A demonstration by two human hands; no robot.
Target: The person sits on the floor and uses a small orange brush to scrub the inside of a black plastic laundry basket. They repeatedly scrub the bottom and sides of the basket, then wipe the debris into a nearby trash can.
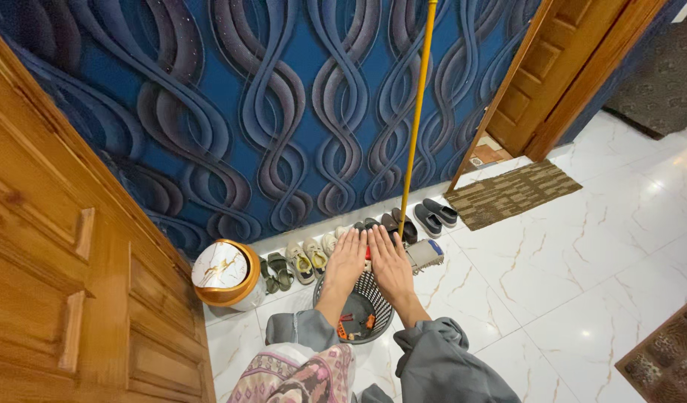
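My left hand (346,260) and my right hand (390,263) are stretched out flat, side by side, palms down with fingers straight. They hover over a dark mesh basket (378,304) on the white marble floor. Inside the basket lie small items, some orange and red (354,324). Neither hand holds anything. Grey sleeves cover my forearms. A long yellow pole (417,119) leans against the blue patterned wall just beyond my fingertips.
Several pairs of shoes and sandals (306,260) line the wall's base. A round bin with a white swing lid (222,273) stands at left beside a wooden door (60,269). A brown doormat (511,193) lies before another wooden door (560,67).
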